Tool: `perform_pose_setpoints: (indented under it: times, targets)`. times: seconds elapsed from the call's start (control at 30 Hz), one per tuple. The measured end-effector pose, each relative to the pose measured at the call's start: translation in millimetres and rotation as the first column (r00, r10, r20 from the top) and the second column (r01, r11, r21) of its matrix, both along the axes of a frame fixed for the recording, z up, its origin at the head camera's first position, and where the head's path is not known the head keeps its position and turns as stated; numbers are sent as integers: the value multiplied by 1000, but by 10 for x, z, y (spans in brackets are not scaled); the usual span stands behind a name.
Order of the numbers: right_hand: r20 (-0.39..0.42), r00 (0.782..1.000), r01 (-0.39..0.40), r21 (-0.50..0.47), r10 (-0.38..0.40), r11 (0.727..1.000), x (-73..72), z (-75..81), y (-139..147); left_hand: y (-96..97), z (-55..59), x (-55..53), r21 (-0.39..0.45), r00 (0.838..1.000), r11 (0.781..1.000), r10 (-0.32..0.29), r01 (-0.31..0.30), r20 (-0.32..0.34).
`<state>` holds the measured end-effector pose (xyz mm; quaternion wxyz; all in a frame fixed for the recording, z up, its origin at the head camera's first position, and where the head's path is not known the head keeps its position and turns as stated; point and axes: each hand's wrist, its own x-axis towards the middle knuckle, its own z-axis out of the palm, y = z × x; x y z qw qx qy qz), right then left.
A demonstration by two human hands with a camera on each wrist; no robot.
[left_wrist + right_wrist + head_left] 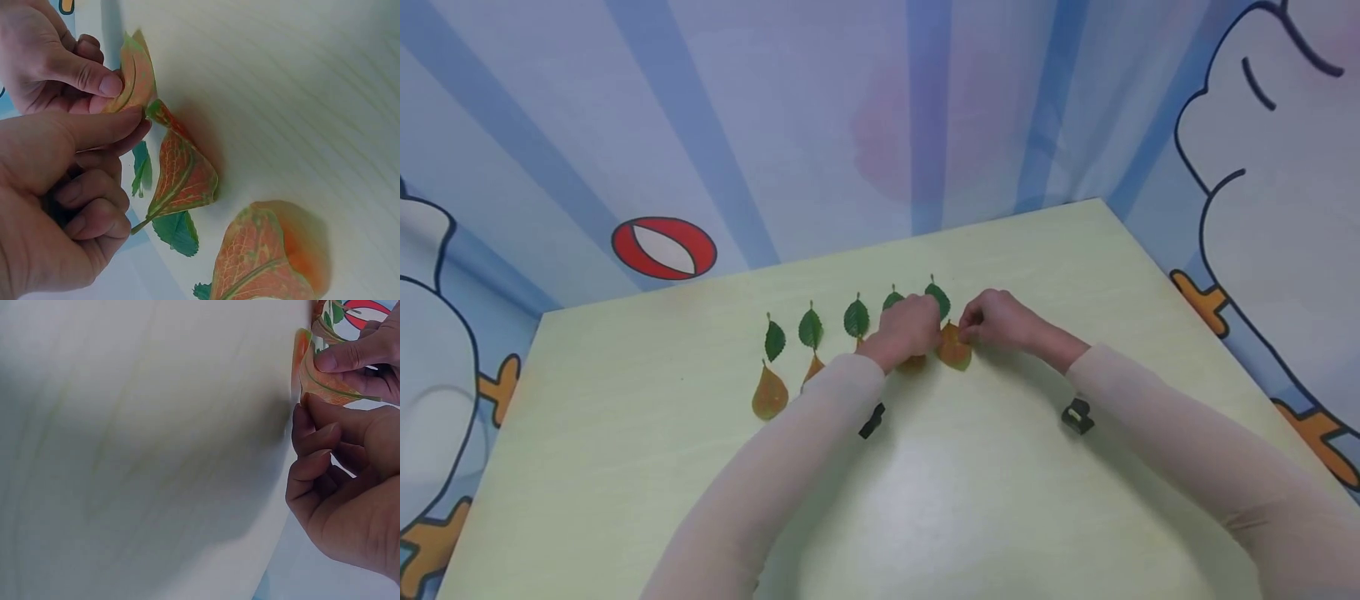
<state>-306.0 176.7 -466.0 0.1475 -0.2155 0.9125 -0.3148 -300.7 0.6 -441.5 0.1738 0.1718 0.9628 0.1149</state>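
Both hands meet at the right-end orange leaf (955, 350) of a row on the table. My left hand (912, 327) pinches one edge of it between thumb and finger, the other fingers curled in. From the right, my right hand (1000, 321) pinches the opposite edge, as the right wrist view shows with the leaf (325, 384) standing curved between the two hands. Beside the left hand's fingertips, another orange leaf (181, 172) with a curled tip lies on the table. In the head view the left hand and sleeve partly cover the middle orange leaves.
Several green leaves (810, 327) lie in a row behind the orange ones. A pear-shaped orange leaf (771, 393) marks the left end. The pale table (625, 467) backs onto a striped curtain (820, 125). Small black devices (1077, 416) hang below the wrists.
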Motion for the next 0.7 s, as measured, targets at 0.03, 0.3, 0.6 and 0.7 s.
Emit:
perform_pose_setpoints:
  times: [0.03,0.3,0.6,0.7]
  targets:
    - [-4,1000,-1,3,1,1000,-3,-4,-6,-1,-6,0,-5,1000,1000,1,-1,1]
    - [-29,1000,6,20,-6,1000,5,-24,-58,-40,-15,7,0,1000,1000,14,-14,9]
    - [-79,997,27,45,-23,999,45,-31,-156,-84,-19,19,-28,999,999,39,-39,-8]
    - [-92,995,37,43,-33,998,60,-26,-173,-98,-17,26,-31,999,999,41,-41,-16]
